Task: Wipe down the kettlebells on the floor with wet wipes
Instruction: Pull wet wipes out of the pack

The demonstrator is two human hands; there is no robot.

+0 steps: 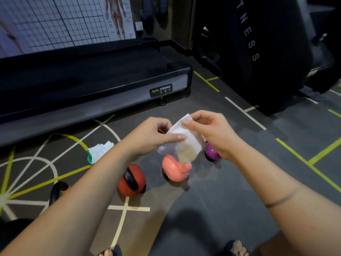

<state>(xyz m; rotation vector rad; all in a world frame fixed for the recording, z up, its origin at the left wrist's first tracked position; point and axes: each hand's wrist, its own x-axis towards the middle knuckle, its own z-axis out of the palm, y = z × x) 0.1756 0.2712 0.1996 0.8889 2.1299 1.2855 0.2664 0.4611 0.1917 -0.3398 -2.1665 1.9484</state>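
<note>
Above the rounded pink kettlebell [176, 168]: thin white wet wipe [184, 143], stretched in mid-air, long axis running near-left to far-right.
Left hand [156, 133]: grip pinches the wipe's left edge.
Right hand [212, 133]: grip pinches its far corner.
Dark floor [230, 182]: pink bell directly beneath the wipe; red kettlebell with black handle [132, 182] near-left; purple kettlebell [212, 151] under the right wrist.
Next reach: likely straight down; both hands about equally near.
</note>
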